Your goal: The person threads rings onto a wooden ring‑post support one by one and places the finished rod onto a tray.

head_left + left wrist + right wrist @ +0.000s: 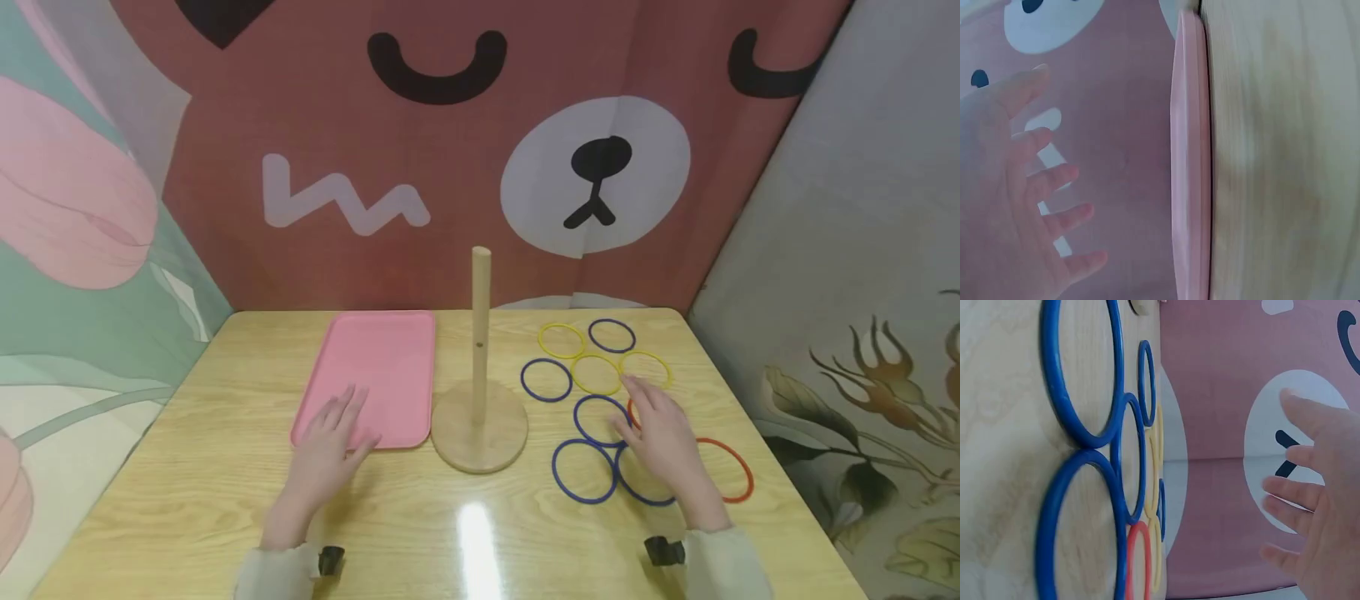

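My left hand (327,446) hovers over the near left corner of a pink tray (378,375), fingers spread and holding nothing. In the left wrist view a gap shows between the hand (1016,187) and the tray's edge (1190,162). My right hand (663,437) is held above a group of rings, its fingers extended with nothing in them. Under and around it lie several blue rings (556,479), yellow rings (573,383) and red rings (752,479), some partly hidden by the hand. In the right wrist view the hand (1322,500) stays apart from the blue rings (1054,375).
Between the hands stands an upright wooden post (480,333) on a round base (457,442), right beside the tray. All stand on a wood-grain table (202,467). A curtain (322,267) with a bear print hangs behind the far edge, and a floral cloth (847,275) on the right.
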Action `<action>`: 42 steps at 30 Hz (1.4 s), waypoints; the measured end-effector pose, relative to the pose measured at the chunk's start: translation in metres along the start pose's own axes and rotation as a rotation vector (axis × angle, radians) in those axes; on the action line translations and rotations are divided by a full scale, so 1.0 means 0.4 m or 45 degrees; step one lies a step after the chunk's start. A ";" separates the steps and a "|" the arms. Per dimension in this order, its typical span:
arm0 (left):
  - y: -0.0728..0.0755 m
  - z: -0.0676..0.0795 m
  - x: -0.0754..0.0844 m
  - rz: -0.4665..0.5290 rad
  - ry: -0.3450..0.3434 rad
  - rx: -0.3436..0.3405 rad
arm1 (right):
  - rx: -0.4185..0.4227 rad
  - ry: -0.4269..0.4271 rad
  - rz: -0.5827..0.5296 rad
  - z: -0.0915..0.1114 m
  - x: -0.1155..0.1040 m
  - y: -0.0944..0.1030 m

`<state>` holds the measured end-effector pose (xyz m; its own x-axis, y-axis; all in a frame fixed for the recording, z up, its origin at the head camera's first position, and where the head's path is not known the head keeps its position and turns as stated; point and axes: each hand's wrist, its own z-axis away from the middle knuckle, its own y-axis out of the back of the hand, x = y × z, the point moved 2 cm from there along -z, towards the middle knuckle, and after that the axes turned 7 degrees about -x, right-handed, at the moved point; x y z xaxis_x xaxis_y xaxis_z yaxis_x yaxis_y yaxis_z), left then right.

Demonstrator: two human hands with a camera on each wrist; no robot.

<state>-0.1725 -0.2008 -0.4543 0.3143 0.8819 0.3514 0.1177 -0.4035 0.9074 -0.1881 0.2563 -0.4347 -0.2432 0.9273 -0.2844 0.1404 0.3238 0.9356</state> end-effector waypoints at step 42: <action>-0.167 -0.064 0.186 0.395 -0.065 -0.357 | -0.284 -0.126 0.026 0.068 -0.028 -0.097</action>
<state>-0.1810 -0.1020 -0.4829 0.3417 0.7130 0.6122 -0.2483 -0.5598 0.7905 -0.1647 0.2384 -0.4734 -0.1457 0.9506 -0.2740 -0.0736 0.2658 0.9612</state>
